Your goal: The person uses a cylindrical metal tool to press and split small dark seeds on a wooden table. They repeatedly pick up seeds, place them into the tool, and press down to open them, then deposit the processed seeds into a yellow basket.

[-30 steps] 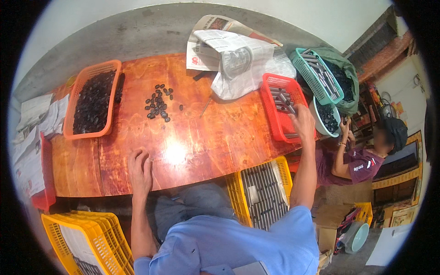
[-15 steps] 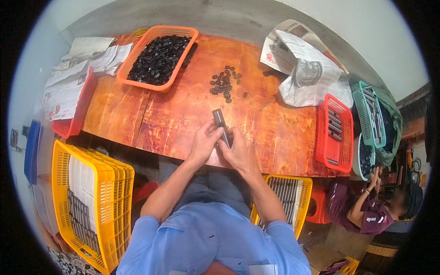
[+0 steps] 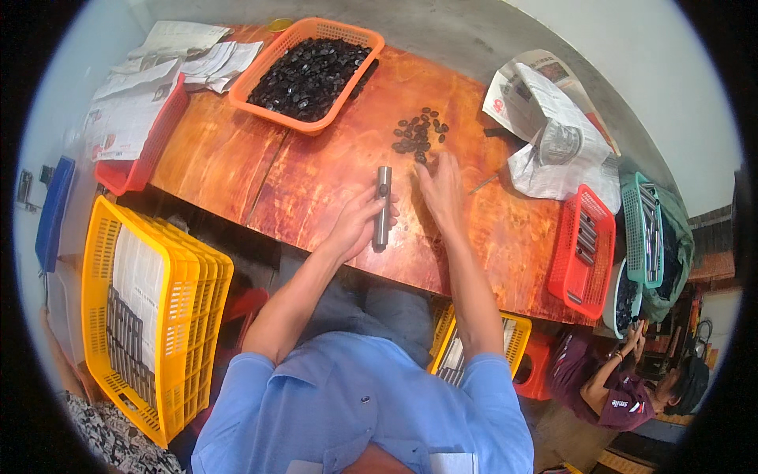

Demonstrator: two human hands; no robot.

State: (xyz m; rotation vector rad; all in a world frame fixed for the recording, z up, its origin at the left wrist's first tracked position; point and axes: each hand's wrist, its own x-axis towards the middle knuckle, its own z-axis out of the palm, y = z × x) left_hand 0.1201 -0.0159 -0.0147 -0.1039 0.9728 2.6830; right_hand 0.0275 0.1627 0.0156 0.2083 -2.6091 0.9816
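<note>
My left hand (image 3: 359, 223) is closed around a grey metal tube (image 3: 383, 207), held nearly upright above the near part of the wooden table. A dark oval spot shows on the tube's upper side, beside my thumb; I cannot tell whether it is a hole or a piece set into it. My right hand (image 3: 440, 193) reaches forward with its fingers apart, fingertips at the near edge of a loose pile of small black oval pieces (image 3: 412, 136). One piece lies right at a fingertip, and contact with it cannot be made out.
An orange basket (image 3: 319, 125) full of black pieces stands at the far left. Newspapers (image 3: 545, 150) lie far right. A red basket (image 3: 582, 296) and a green basket (image 3: 632, 207) hold metal tubes. Stacked yellow crates (image 3: 175, 316) stand left. A person (image 3: 616, 395) works at the right.
My right hand has left the tube and moved forward to the black pieces. My left hand keeps the tube, now turned more upright with the dark oval spot showing. The view has shifted slightly.
</note>
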